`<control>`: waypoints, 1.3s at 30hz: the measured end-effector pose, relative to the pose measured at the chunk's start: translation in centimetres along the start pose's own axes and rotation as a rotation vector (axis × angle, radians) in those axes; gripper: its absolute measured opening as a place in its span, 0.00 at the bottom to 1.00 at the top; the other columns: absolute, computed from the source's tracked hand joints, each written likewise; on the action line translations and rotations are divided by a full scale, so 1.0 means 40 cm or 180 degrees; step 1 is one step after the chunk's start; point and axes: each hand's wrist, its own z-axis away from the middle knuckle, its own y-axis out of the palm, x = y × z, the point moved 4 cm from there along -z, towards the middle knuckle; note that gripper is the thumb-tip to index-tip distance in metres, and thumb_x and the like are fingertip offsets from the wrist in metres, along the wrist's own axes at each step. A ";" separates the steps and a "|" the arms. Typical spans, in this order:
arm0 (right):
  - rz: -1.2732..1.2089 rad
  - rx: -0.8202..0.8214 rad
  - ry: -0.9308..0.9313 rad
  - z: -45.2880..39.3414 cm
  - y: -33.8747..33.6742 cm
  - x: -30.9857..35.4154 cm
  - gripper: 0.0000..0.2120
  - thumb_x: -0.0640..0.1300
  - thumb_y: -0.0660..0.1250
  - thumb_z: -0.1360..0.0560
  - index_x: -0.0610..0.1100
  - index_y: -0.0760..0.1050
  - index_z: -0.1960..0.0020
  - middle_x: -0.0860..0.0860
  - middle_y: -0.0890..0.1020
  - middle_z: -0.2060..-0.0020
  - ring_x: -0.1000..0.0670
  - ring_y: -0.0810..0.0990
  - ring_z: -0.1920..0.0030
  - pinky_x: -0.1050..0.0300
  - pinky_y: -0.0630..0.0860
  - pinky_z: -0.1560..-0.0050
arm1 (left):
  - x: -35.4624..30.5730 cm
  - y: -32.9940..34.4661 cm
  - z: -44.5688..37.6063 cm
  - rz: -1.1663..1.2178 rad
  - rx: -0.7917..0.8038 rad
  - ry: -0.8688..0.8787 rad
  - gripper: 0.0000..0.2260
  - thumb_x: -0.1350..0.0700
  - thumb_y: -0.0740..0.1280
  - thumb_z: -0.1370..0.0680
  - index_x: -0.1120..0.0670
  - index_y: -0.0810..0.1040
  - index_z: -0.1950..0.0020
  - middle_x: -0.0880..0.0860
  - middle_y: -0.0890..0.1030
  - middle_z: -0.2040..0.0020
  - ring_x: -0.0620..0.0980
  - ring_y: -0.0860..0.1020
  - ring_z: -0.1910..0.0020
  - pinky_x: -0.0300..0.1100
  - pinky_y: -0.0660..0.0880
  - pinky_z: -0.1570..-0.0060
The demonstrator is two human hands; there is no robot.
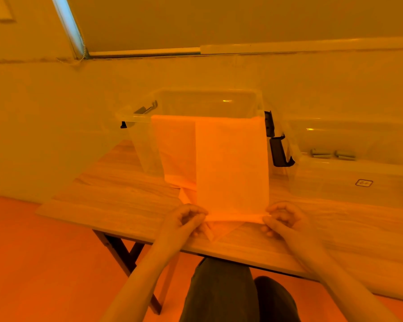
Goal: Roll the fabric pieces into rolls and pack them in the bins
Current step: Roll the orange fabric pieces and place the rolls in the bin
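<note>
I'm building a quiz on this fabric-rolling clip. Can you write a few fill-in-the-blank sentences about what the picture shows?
1. The near edge of the folded sheet of fabric is pinched by ___ hands, the left hand and the right hand.
2. The fabric's far end is draped over the rim of the clear plastic ___.
3. The light wooden table has dark ___ legs.
4. Two small rolls lie in the second clear bin on the ___.

Missing words: both; bin; folding; right

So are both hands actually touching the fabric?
Touching. The head view shows the left hand and right hand each pinching a near corner of the fabric, fingers curled round its edge.
</note>
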 end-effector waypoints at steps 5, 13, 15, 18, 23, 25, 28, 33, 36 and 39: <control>0.0135 0.0131 -0.0028 -0.001 0.003 -0.003 0.06 0.32 0.65 0.26 0.40 0.77 0.53 0.45 0.82 0.66 0.51 0.81 0.66 0.63 0.78 0.65 | 0.007 -0.010 0.006 -0.0066 -0.0065 -0.0060 0.10 0.44 0.72 0.35 0.42 0.81 0.55 0.56 0.84 0.57 0.56 0.82 0.56 0.49 0.77 0.55; 0.0451 0.0143 0.0200 0.010 0.002 -0.006 0.11 0.37 0.73 0.32 0.46 0.80 0.51 0.48 0.84 0.60 0.51 0.83 0.60 0.58 0.78 0.59 | -0.001 -0.016 0.014 0.0252 -0.0387 -0.0197 0.07 0.60 0.69 0.25 0.48 0.83 0.59 0.50 0.83 0.61 0.44 0.79 0.62 0.39 0.74 0.59; 0.0462 0.0091 0.0163 0.013 0.003 -0.003 0.07 0.38 0.72 0.31 0.46 0.80 0.54 0.49 0.83 0.63 0.51 0.81 0.62 0.59 0.77 0.60 | -0.003 -0.019 0.016 0.0259 -0.0415 -0.0163 0.05 0.60 0.68 0.25 0.52 0.83 0.57 0.54 0.83 0.59 0.45 0.79 0.62 0.39 0.73 0.60; 0.0333 0.0037 0.0121 0.014 0.007 0.002 0.02 0.39 0.69 0.29 0.43 0.80 0.57 0.47 0.83 0.65 0.50 0.81 0.62 0.59 0.76 0.59 | -0.009 -0.013 0.015 0.0381 -0.0409 -0.0075 0.05 0.63 0.67 0.24 0.55 0.80 0.55 0.53 0.83 0.64 0.45 0.79 0.66 0.37 0.74 0.65; 0.0405 -0.0048 0.0197 0.011 -0.001 -0.003 0.04 0.43 0.70 0.28 0.43 0.80 0.57 0.49 0.83 0.63 0.53 0.81 0.62 0.63 0.74 0.63 | -0.011 -0.001 0.014 0.0332 -0.0248 0.0106 0.03 0.62 0.66 0.23 0.54 0.74 0.52 0.56 0.82 0.66 0.49 0.77 0.70 0.41 0.72 0.67; 0.0266 -0.0030 0.0184 0.008 -0.003 -0.005 0.04 0.40 0.70 0.29 0.41 0.80 0.55 0.47 0.84 0.63 0.51 0.81 0.62 0.63 0.76 0.62 | -0.015 0.002 0.016 0.0267 -0.0096 0.0144 0.02 0.57 0.65 0.23 0.53 0.74 0.52 0.59 0.82 0.65 0.50 0.77 0.69 0.40 0.72 0.68; 0.0046 0.0016 0.0116 0.004 -0.001 -0.002 0.06 0.36 0.69 0.29 0.41 0.77 0.53 0.45 0.84 0.64 0.49 0.82 0.63 0.60 0.78 0.62 | -0.014 -0.002 0.017 0.0190 -0.0019 0.0043 0.03 0.55 0.65 0.24 0.50 0.78 0.52 0.56 0.82 0.64 0.47 0.77 0.68 0.38 0.72 0.67; 0.0146 0.0099 -0.0062 0.001 -0.002 -0.004 0.05 0.34 0.66 0.26 0.41 0.77 0.52 0.46 0.82 0.64 0.49 0.81 0.64 0.60 0.78 0.62 | -0.027 0.008 0.023 0.0269 0.0077 -0.0056 0.06 0.62 0.66 0.23 0.54 0.80 0.51 0.55 0.84 0.65 0.45 0.76 0.68 0.34 0.70 0.68; 0.0178 0.0108 -0.0124 0.003 -0.001 0.000 0.06 0.34 0.65 0.26 0.42 0.77 0.51 0.47 0.82 0.66 0.51 0.80 0.66 0.62 0.78 0.64 | -0.019 0.000 0.026 0.0036 -0.0051 -0.0120 0.07 0.60 0.72 0.28 0.51 0.82 0.51 0.58 0.84 0.62 0.42 0.76 0.68 0.33 0.68 0.69; 0.0099 0.0110 -0.0099 0.005 0.001 -0.001 0.07 0.34 0.63 0.25 0.43 0.78 0.52 0.48 0.81 0.68 0.53 0.79 0.68 0.65 0.77 0.65 | -0.014 -0.002 0.024 0.0074 -0.0042 -0.0148 0.07 0.60 0.71 0.27 0.51 0.82 0.51 0.58 0.84 0.62 0.47 0.78 0.65 0.35 0.70 0.67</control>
